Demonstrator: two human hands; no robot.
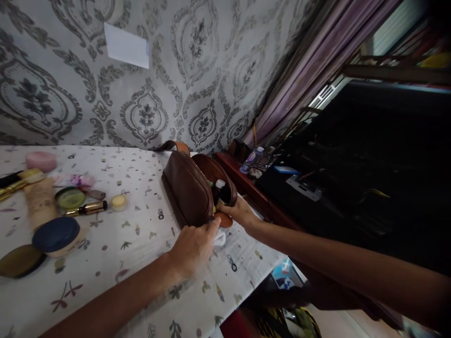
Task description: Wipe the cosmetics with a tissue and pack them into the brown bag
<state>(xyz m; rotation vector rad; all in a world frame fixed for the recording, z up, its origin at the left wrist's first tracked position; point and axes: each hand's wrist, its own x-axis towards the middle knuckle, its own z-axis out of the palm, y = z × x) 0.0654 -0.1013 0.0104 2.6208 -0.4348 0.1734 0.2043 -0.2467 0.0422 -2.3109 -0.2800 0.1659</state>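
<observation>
A brown leather toiletry bag (188, 188) stands unzipped on the patterned cloth, its mouth facing right. Inside it a dark bottle with a white cap (220, 185) shows. My left hand (193, 246) is closed at the bag's near end, thumb and index finger by the zip's end; its other fingertips are hidden. My right hand (240, 213) grips the near edge of the opening, fingers partly hidden inside. Between the hands lies a round-ended brown leather tab (224, 220). Below it shows a bit of white material (220, 238).
On the left of the table (134, 281) lie a blue-lidded jar (56, 233), a beige tube (39, 202), a round green compact (70, 198), a pink puff (41, 161) and a small yellow pot (119, 202). Patterned wall behind; a dark surface (352, 188) to the right.
</observation>
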